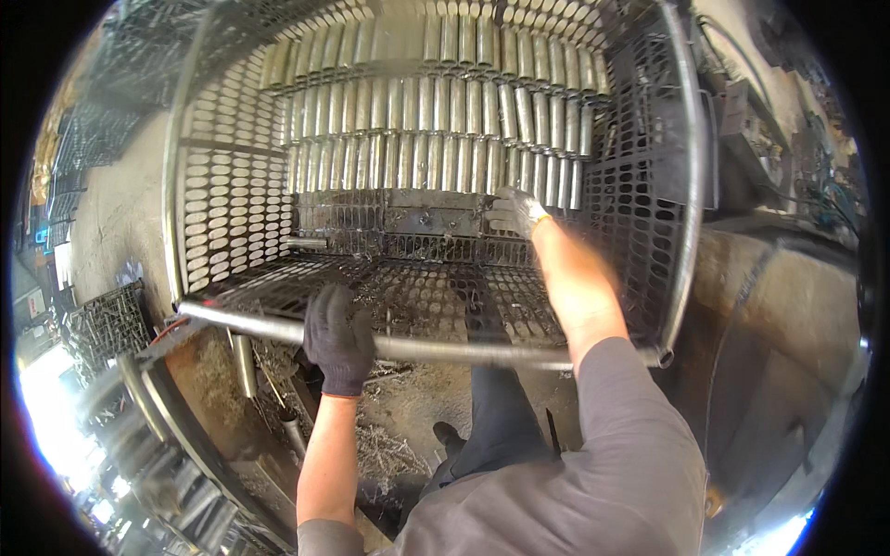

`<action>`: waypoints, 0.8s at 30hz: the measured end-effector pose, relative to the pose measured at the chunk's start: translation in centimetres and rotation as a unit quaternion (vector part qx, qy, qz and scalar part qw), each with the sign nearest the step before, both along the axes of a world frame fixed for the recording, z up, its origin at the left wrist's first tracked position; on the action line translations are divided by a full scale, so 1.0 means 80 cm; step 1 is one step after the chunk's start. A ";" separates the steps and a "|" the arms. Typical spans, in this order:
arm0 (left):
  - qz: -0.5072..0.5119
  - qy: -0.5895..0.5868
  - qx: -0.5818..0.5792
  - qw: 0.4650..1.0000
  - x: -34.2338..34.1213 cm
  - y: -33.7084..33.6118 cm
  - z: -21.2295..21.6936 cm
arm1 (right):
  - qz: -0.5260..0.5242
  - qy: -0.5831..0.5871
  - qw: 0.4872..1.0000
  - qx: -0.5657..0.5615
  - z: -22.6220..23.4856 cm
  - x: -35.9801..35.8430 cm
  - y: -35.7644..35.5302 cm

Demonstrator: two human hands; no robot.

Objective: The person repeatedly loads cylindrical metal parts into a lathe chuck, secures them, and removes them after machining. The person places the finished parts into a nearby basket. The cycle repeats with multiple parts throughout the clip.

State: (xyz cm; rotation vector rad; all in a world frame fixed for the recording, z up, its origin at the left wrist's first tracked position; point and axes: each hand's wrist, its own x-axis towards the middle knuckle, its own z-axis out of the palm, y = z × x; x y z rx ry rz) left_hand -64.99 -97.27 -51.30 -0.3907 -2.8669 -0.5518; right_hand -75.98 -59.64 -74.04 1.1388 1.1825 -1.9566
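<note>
A large perforated metal basket (436, 351) opens toward me, its rounded front rail crossing below the pipes. Short shiny metal tubes (389, 102) lie side by side in stacked rows at the basket's far side. My left hand (338, 341), in a dark knitted glove, is closed over the front rail. Stretched deep inside, my right hand (521, 211) is at the lower edge of the nearest tube row, toward its right end. Motion smears its gloved fingers, so whether it grips a tube cannot be made out. One loose tube (308, 244) lies near the left wall.
Perforated side walls rise at the left (232, 195) and right (640, 167). More metal tubes (176, 463) are piled on a rack at lower left. A bin of thin metal pieces (111, 324) stands beyond it. Metal shavings (385, 449) litter the floor by my legs. A large brownish container (779, 306) is at right.
</note>
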 end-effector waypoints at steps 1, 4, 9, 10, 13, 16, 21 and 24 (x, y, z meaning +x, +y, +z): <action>-0.038 -0.018 0.011 0.999 -0.014 0.002 -0.010 | -0.065 -0.016 0.996 -0.058 -0.046 -0.004 -0.007; -0.025 -0.016 -0.016 0.999 -0.022 0.003 -0.018 | -0.211 -0.064 0.972 -0.075 -0.166 -0.018 -0.034; -0.046 -0.133 -0.061 0.988 -0.026 0.000 -0.006 | -0.520 -0.165 0.813 -0.202 -0.254 -0.064 -0.064; -0.043 -0.167 -0.063 0.983 -0.029 0.000 -0.005 | -0.567 -0.151 0.773 -0.243 -0.251 -0.070 -0.067; -0.052 -0.163 -0.054 0.984 -0.036 0.003 -0.006 | -0.623 -0.134 0.749 -0.180 -0.227 -0.087 -0.068; -0.056 -0.150 -0.053 0.986 -0.041 0.005 -0.006 | -0.621 -0.166 0.764 -0.045 -0.202 -0.089 -0.057; -0.070 -0.117 -0.053 0.989 -0.044 0.003 -0.004 | -0.521 0.003 0.846 -0.113 -0.189 -0.095 -0.024; -0.058 -0.110 -0.047 0.991 -0.036 -0.002 -0.005 | -0.221 -0.045 0.966 0.124 -0.157 -0.110 0.003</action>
